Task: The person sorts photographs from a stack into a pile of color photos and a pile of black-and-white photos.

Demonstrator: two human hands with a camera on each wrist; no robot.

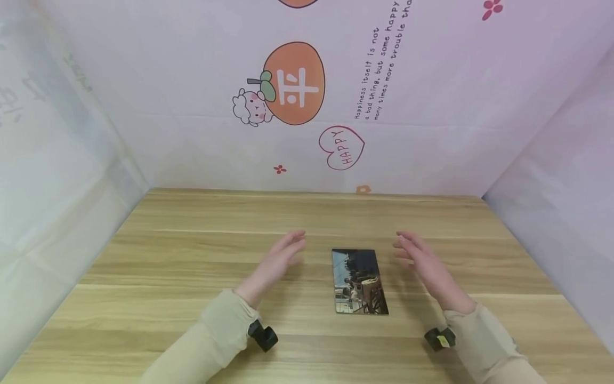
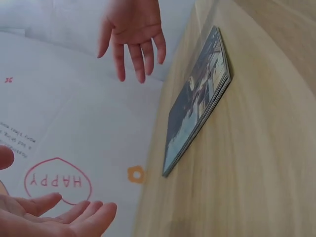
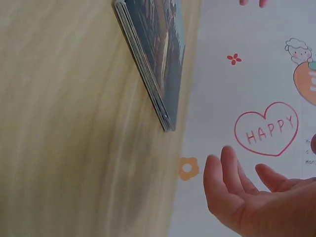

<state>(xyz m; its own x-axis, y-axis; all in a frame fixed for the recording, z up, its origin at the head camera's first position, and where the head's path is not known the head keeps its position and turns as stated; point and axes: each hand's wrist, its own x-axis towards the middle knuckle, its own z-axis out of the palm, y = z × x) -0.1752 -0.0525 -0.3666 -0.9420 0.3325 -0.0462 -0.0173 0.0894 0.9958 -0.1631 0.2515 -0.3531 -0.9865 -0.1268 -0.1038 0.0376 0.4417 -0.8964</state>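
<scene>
A thin stack of picture cards lies flat on the wooden table, with a photo of people and a cart on its top face. Its layered edges show in the left wrist view, where the stack appears at a slant, and in the right wrist view, where the stack is cut off at the top. My left hand hovers to the left of the stack, fingers relaxed and holding nothing. On the other side, my right hand hovers with loosely extended fingers, also apart from the stack.
The wooden table runs back to a white printed cloth with cartoon fruit and lettering. Similar cloth walls rise at the left and right. A black wrist device sits at my left cuff, another device at my right.
</scene>
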